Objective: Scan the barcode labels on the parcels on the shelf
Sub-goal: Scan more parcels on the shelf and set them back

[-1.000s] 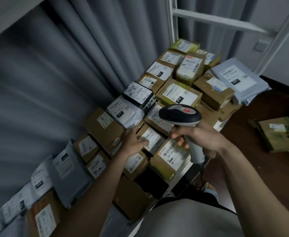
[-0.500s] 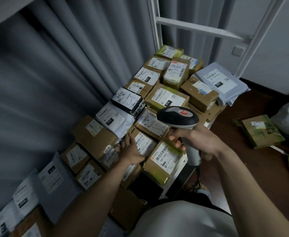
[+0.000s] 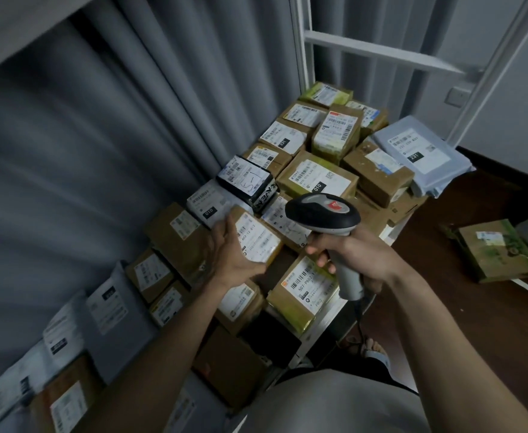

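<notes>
Crowded white metal shelf, packed edge to edge with brown cardboard parcels and grey plastic mailers, white labels mostly face up; grey curtain behind, dark wooden floor to the right with one green-printed carton lying apart. Changed within the last second: small brown cardboard parcel with a white barcode label, flat among its neighbours before, now lifted clear of the stack and tilted, label up. Left hand curled around its left edge and underside, thumb along the near side. Meaning for the task, as a judgement: label being presented for a read, scan of this one probably imminent, many others left. Right hand wrapped tight around the grey handle of the black-headed barcode scanner, index finger near the trigger. Scanner head just right of and slightly above the raised parcel, near but apart, nose pointing away over the stack rather than at the label.
</notes>
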